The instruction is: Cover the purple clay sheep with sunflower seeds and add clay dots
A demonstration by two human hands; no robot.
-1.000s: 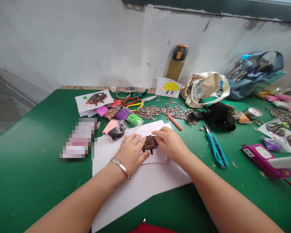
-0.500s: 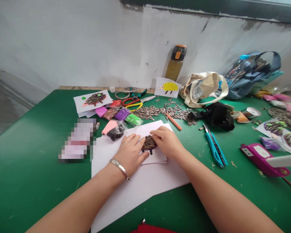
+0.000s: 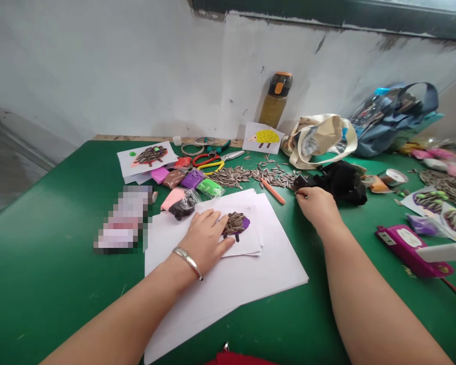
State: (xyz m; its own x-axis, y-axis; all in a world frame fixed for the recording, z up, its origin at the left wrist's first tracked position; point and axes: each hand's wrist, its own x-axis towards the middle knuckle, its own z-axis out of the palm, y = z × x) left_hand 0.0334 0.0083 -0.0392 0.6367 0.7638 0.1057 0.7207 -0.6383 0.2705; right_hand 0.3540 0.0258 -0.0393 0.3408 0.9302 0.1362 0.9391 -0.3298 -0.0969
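My left hand [image 3: 207, 235] lies flat with fingers spread on a small white card [image 3: 247, 248], holding it down over larger white sheets [image 3: 266, 279]. On the card is a hedgehog picture [image 3: 235, 224], its body covered with striped sunflower seeds, a purple patch bare at the right and short black legs below. The fingers cover its left part. My right hand [image 3: 319, 210] is pinched at the right end of a loose pile of sunflower seeds [image 3: 273, 176], beside a black bag [image 3: 342, 182]. Whatever is between those fingertips is hidden.
Packets of coloured clay [image 3: 192, 178], scissors [image 3: 220, 163] and an orange stick [image 3: 272, 191] lie beyond the sheets. A finished hedgehog card [image 3: 150, 157] is at the left, a bottle [image 3: 276, 101] by the wall. A magenta device [image 3: 412, 248] and cloth bag [image 3: 323, 139] stand right.
My right hand has left the hedgehog picture and moved right and away from me to the seed pile, uncovering the purple patch. My left hand has stayed in place.
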